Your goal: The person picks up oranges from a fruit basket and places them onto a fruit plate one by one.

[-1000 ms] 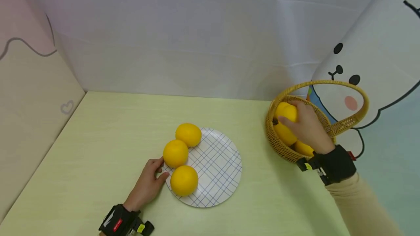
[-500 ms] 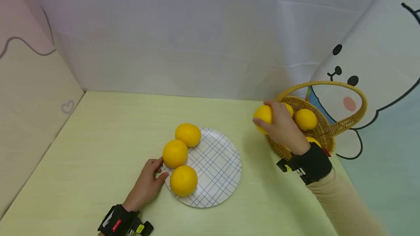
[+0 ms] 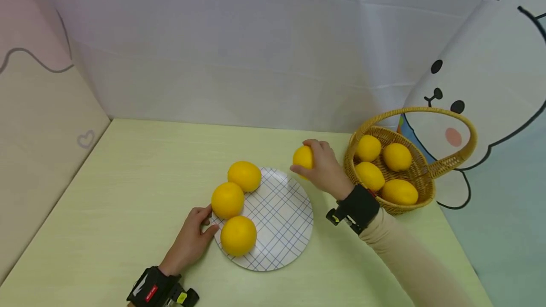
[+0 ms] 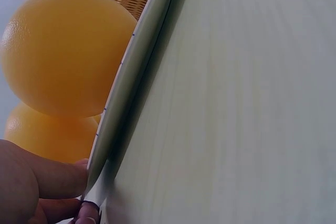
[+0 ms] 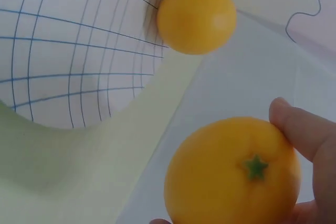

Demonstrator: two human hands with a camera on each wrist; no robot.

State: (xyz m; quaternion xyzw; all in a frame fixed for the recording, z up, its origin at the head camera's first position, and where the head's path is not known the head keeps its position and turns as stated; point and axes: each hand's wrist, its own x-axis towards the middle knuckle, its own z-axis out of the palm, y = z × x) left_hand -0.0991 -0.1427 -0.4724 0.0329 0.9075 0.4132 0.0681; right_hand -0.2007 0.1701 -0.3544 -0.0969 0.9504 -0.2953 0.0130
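Observation:
My right hand (image 3: 327, 170) grips an orange (image 3: 302, 157) between thumb and fingers, just beyond the plate's far right rim. In the right wrist view that orange (image 5: 226, 179) shows a green star-shaped stem mark. At the plate's left edge, my left hand (image 3: 193, 240) pinches the rim, thumb above and a fingertip beneath in the left wrist view. The round white plate (image 3: 283, 221) has a blue crossed-line pattern. Along its left side sit three oranges: a far one (image 3: 244, 176), a middle one (image 3: 228, 200) and a near one (image 3: 238, 236).
A wicker basket (image 3: 420, 167) with a tall arched handle stands at the table's right, holding several more oranges (image 3: 397, 157). The pale table (image 3: 141, 184) meets a white cloth backdrop (image 3: 239, 60) at the back. Printed cloth hangs on both sides.
My right hand has lifted an orange out of the basket and carried it left to beside the plate. The left hand has stayed at the plate's rim.

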